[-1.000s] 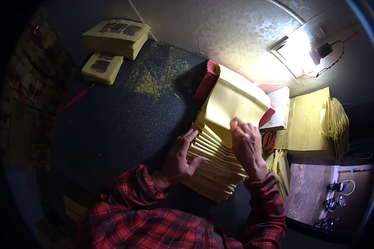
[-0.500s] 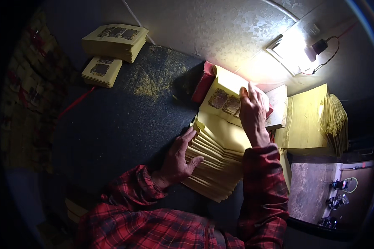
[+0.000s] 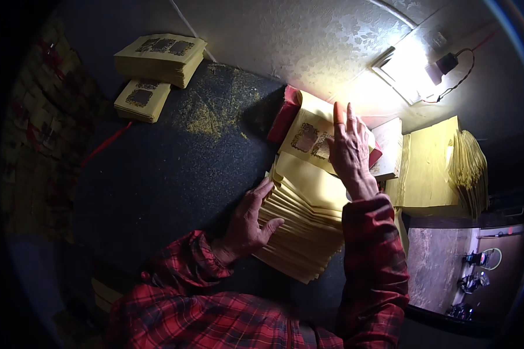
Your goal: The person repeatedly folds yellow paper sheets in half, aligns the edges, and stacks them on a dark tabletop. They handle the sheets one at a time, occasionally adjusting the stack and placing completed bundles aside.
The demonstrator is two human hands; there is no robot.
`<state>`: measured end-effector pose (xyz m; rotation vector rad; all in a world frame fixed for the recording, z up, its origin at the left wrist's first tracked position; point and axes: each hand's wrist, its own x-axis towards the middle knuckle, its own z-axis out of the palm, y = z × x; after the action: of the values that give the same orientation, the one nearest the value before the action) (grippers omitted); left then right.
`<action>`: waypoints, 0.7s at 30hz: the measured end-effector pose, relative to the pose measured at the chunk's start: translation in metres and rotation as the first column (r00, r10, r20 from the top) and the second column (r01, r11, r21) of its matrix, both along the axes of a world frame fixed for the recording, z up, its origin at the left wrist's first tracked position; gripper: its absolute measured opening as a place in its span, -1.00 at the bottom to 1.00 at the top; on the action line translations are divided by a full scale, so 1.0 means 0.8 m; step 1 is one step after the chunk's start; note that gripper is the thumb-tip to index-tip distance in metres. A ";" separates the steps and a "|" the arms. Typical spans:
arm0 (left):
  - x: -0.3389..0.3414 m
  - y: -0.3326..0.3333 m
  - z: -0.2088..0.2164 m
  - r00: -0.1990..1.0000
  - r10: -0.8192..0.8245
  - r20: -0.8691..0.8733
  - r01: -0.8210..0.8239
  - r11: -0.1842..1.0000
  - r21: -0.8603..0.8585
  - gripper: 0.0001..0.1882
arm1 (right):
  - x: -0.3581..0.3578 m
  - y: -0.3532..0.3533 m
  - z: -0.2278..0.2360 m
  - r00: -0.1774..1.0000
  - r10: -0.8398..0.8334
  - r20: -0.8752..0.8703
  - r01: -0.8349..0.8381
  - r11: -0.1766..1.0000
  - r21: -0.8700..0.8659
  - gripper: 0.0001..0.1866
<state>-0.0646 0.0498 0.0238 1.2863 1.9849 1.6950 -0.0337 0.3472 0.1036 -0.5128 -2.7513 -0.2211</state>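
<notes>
A fanned pile of yellow paper sheets (image 3: pixel 300 232) lies on the dark table, its edges stepped like a staircase. At its left edge rests my left hand (image 3: pixel 247 224), fingers along the side and thumb spread over the layers. Beyond the pile, a yellow sheet with dark ornamental printed blocks (image 3: pixel 305 139) lies against a red block-like support (image 3: pixel 283 116). My right hand (image 3: pixel 352 152) lies over the right part of that sheet, fingers stretched out and an orange cover on one finger. It hides some of the print.
Two stacks of printed yellow paper (image 3: pixel 160 55) stand far left, near a red ribbon (image 3: pixel 108 142). A bright lamp (image 3: pixel 410 72) shines by the wall. To the right are a pale block (image 3: pixel 388 148), a thick yellow paper bundle (image 3: pixel 428 166) and a lit screen (image 3: pixel 439 270).
My right hand has shifted slightly left on the printed sheet, and its bent fingers have straightened out. My left hand stays at the pile's edge.
</notes>
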 end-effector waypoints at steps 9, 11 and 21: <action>0.005 0.000 0.001 0.999 0.000 0.041 0.000 1.000 -0.009 -0.13 | 0.112 -0.082 -0.007 0.960 0.136 0.243 -0.050 0.942 -0.331 -0.71; 0.003 -0.003 0.002 1.000 0.005 0.025 -0.005 1.000 -0.015 -0.13 | 0.100 -0.094 0.034 0.817 0.344 0.463 0.136 0.665 -0.734 -0.69; 0.005 0.003 0.003 1.000 -0.015 0.011 0.014 1.000 0.008 -0.14 | 0.014 0.035 -0.013 1.000 0.003 -0.017 -0.001 0.994 0.113 -0.33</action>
<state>-0.0604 0.0521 0.0262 1.2879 1.9602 1.7010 -0.0224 0.3749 0.0931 -0.4800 -2.7033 -0.3680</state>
